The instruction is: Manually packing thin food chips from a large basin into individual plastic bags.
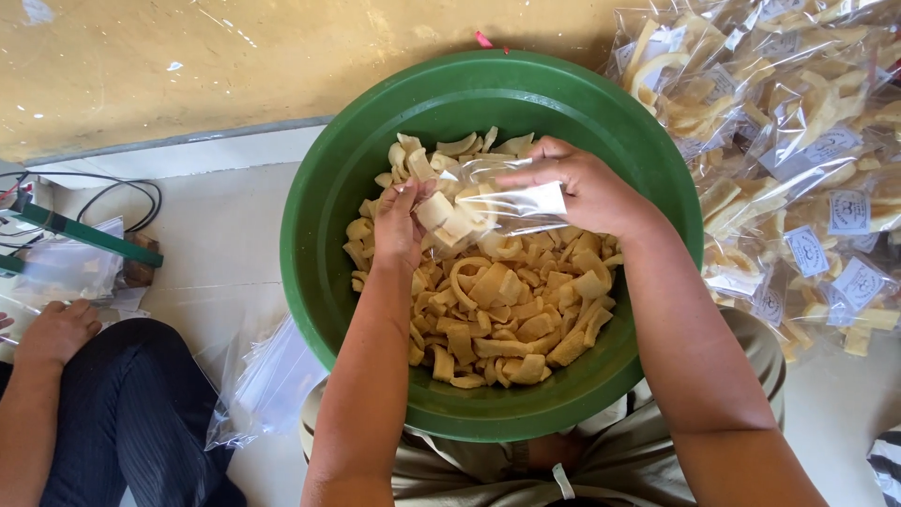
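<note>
At the far left we note a co-worker's hand [56, 330] resting on a knee clad in dark trousers [131, 413]. Behind it stands a green-armed bench tool [80, 235] with black cables [122, 192] looping near the wall; clear empty bags [66, 268] lie under and beside that tool. A second stack of clear bags [267, 385] lies on the pale floor [216, 244], touching the outer wall of the basin.

Moving right, we record a large green basin [328, 216] sitting in front of the person, roughly half full of pale yellow fried chips [507, 319], flat and curled pieces heaped loosely.

Over the upper part of the heap, our left hand [399, 230] is closed around a clutch of chips, fingers bunched, at the mouth of a small clear plastic bag [511, 202]. Several chips already sit inside the bag. Our right hand [582, 188] grasps the same bag from above, fingers pinching its upper film and holding it just above the chips. The bag thus lies between the two hands, inside the rim of the basin, above the heap.

At the far right we find a large pile of filled, sealed packets [798, 150] of the same chips, each bearing a small white label, stacked against the yellow wall [188, 66] and touching the basin's right side.
</note>
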